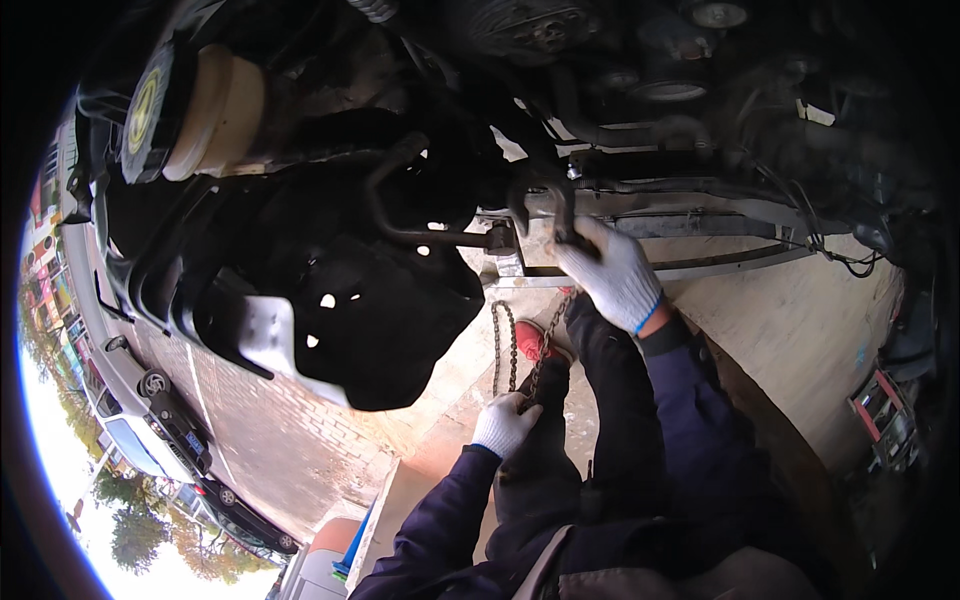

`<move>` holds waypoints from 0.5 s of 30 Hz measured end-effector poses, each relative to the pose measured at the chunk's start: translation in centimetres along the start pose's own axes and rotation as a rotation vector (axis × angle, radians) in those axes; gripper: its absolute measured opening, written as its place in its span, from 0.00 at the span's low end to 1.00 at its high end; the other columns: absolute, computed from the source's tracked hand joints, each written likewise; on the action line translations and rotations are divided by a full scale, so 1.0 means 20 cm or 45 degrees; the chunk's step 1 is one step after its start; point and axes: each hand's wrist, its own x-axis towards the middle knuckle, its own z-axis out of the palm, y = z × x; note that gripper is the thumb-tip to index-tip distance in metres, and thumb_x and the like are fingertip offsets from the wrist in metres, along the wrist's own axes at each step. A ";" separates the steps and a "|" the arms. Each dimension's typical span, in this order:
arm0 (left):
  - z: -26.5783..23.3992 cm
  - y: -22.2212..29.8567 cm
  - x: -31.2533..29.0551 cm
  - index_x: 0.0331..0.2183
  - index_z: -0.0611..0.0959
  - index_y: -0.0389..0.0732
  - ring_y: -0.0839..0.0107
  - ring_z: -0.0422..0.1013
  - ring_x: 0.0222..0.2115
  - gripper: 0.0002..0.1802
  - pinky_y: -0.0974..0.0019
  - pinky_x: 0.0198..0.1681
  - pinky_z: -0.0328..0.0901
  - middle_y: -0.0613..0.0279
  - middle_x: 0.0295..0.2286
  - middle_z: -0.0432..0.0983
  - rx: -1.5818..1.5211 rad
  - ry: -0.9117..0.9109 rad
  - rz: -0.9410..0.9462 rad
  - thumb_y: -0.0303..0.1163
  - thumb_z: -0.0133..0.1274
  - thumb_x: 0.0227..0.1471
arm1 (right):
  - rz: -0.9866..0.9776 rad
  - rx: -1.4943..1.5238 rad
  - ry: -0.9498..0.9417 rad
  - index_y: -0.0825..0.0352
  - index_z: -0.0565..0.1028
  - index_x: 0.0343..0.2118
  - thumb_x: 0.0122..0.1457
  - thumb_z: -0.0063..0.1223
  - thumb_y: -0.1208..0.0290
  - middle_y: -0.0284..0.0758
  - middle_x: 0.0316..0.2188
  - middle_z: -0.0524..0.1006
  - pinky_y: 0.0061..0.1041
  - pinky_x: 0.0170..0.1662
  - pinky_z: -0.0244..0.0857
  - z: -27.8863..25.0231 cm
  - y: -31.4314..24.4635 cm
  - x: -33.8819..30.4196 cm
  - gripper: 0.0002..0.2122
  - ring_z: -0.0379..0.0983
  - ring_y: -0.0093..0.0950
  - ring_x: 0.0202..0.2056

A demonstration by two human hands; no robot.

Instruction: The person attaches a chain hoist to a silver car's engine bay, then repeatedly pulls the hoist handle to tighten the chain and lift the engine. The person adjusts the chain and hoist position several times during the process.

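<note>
In a white knit glove, my right hand (607, 277) grips the shank of a dark metal hook (565, 207), raised in front of the vehicle's exposed front end. The curved tip of the hook is up by a bent black bar (437, 238) that ends in a bolted fitting. From below the right hand hangs a steel chain (537, 372). Lower down, my left hand (505, 426), also gloved, is closed around the chain, and part of it loops up and over in front of my shoe. Whether the hook touches the frame, I cannot tell.
A torn-looking black plastic liner (390, 330) hangs at left, below a fluid reservoir (215, 112). Long metal crossbars (700, 226) and loose wires (845, 262) extend right. My red shoe (530, 342) is on the concrete floor. Parked cars (150, 440) stand outside; a red frame (878, 405) is right.
</note>
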 end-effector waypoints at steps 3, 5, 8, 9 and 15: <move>-0.06 0.11 -0.09 0.35 0.85 0.33 0.43 0.79 0.40 0.20 0.49 0.45 0.73 0.39 0.36 0.81 -0.138 0.043 0.094 0.43 0.63 0.57 | -0.192 -0.372 -0.073 0.69 0.81 0.42 0.64 0.59 0.55 0.45 0.29 0.83 0.34 0.37 0.74 0.00 -0.18 0.27 0.18 0.82 0.36 0.32; -0.09 0.18 -0.10 0.35 0.84 0.32 0.43 0.79 0.39 0.19 0.50 0.45 0.72 0.40 0.35 0.81 -0.241 0.094 0.133 0.42 0.63 0.57 | -0.082 -0.396 -0.179 0.69 0.82 0.40 0.62 0.59 0.55 0.47 0.26 0.82 0.36 0.34 0.74 0.03 -0.28 0.43 0.19 0.82 0.38 0.30; -0.11 0.27 -0.09 0.34 0.84 0.32 0.47 0.79 0.37 0.17 0.53 0.42 0.73 0.42 0.32 0.80 -0.282 0.155 0.235 0.40 0.64 0.57 | -0.447 -0.954 -0.464 0.64 0.84 0.38 0.65 0.51 0.64 0.45 0.39 0.84 0.40 0.39 0.78 0.03 -0.37 0.61 0.12 0.84 0.42 0.37; -0.09 0.30 -0.08 0.35 0.84 0.32 0.49 0.80 0.36 0.17 0.54 0.41 0.73 0.43 0.32 0.80 -0.266 0.188 0.270 0.39 0.64 0.56 | -0.522 -1.165 -0.520 0.63 0.84 0.38 0.66 0.49 0.65 0.44 0.41 0.84 0.41 0.41 0.79 0.04 -0.37 0.65 0.12 0.84 0.43 0.39; 0.09 0.47 0.03 0.34 0.84 0.31 0.47 0.79 0.37 0.17 0.54 0.42 0.73 0.43 0.33 0.80 -0.288 0.242 0.450 0.37 0.65 0.55 | -0.518 -1.464 -0.602 0.60 0.84 0.44 0.67 0.49 0.69 0.44 0.40 0.85 0.40 0.40 0.80 0.12 -0.25 0.76 0.12 0.85 0.44 0.41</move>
